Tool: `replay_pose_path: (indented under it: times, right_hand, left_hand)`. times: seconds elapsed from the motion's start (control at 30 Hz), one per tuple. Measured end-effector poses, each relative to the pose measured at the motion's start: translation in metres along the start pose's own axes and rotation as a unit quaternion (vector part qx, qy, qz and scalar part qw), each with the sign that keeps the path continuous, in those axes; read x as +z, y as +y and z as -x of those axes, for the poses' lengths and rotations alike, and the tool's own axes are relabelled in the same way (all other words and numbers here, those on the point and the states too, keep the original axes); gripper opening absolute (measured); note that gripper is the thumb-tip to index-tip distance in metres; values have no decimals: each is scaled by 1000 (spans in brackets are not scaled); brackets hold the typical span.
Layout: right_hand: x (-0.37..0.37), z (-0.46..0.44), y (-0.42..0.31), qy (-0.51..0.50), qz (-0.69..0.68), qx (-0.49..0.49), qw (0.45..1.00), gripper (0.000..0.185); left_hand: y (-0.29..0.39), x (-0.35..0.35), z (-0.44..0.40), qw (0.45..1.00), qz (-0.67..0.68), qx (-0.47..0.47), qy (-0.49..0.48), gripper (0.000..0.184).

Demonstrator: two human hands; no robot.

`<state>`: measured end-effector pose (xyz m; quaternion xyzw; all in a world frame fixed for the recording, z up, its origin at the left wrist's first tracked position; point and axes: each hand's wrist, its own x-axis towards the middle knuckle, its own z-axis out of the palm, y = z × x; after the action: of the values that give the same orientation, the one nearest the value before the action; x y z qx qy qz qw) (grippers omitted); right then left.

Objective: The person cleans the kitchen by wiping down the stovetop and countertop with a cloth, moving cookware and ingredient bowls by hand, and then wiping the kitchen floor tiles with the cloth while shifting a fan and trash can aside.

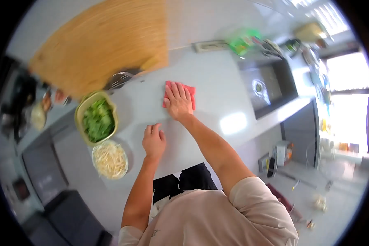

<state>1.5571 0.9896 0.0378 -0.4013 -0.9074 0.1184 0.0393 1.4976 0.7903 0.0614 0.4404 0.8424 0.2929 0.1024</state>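
Note:
My right hand (pixel 179 102) lies flat on a folded red cloth (pixel 191 91) with its fingers stretched out, pressing it to the light grey countertop (pixel 209 78). The cloth's edges show around the fingers. Closer to my body, my left hand (pixel 154 141) is loosely curled over the counter's front part, and nothing shows in it. To its left stand a yellow-green basket (pixel 78 119) of green leafy vegetables (pixel 98 121) and a bowl of bean sprouts (pixel 110 160).
A large wooden board (pixel 106 37) leans at the back left, with a shiny metal item (pixel 121 78) in front. At right is a sink (pixel 266 86), with a green package (pixel 244 42) behind it. A socket strip (pixel 210 46) sits along the back wall.

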Motion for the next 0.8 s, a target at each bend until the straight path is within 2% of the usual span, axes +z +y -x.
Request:
replay_pose_path:
  times: [0.17,0.27,0.33,0.43,0.53,0.67,0.8]
  right_hand:
    - [-36,74,130,53,18,222,973,62]
    - [-29,153,146,70,77,260,960,63]
    - [-13,212,133,116,85,169,975,61]
    - [-34,245,139,88,50,143,985,60]
    - [-51,244,197,94,54,211,972,61]
    - [-70,245,288,121,57,237,962,61]
    - [-90,253,335,92,-25,174,980,62]
  left_hand:
    - [41,47,-15,991,55,72,-96,30]
    - [76,69,-8,981,77,120,-130,29]
    - [101,85,5,972,97,150,-155,29]
    - [141,105,21,959,95,187,-193,29]
    - [177,126,29,947,95,220,-214,29]
    - [223,160,35,946,89,229,-209,30]
    - [271,178,44,946,108,207,-224,30]
